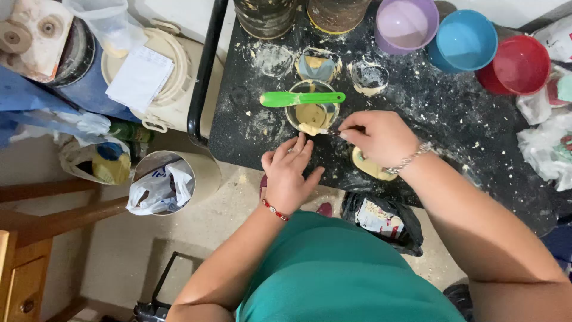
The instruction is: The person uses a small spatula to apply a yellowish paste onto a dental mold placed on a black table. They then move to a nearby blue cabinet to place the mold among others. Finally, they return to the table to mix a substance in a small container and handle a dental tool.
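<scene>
- Two bare hands work at the near edge of a black, speckled worktop point(417, 107) dusted with pale dried splashes, at the centre of the frame.
- The right hand point(381, 138) has its fingers pressed together in a pinch on a thin, pale-handled tool point(331, 132), whose tip reaches left to the rim of a small clear cup of yellowish paste point(312, 113).
- The left hand point(289, 174) lies flat on the worktop edge just below that cup, fingers loosely spread and holding nothing.
- A bright green plastic spatula point(301, 98) rests across the top of the cup, handle pointing right.
- A small flat yellowish piece point(370, 167) lies on the worktop under the right wrist, partly hidden by it.
- As a judgement, the work looks mid-way: paste is mixed and the cup is only part full, while two smeared, nearly empty small cups point(369, 77) sit just above it. What the piece needs further I cannot tell.
- Three plastic bowls stand unused along the upper right: lilac bowl point(406, 24), blue bowl point(465, 39), red bowl point(521, 64).
- Left of the worktop stand a cream lidded bucket point(173, 89) and a round container stuffed with a plastic bag point(159, 183).
</scene>
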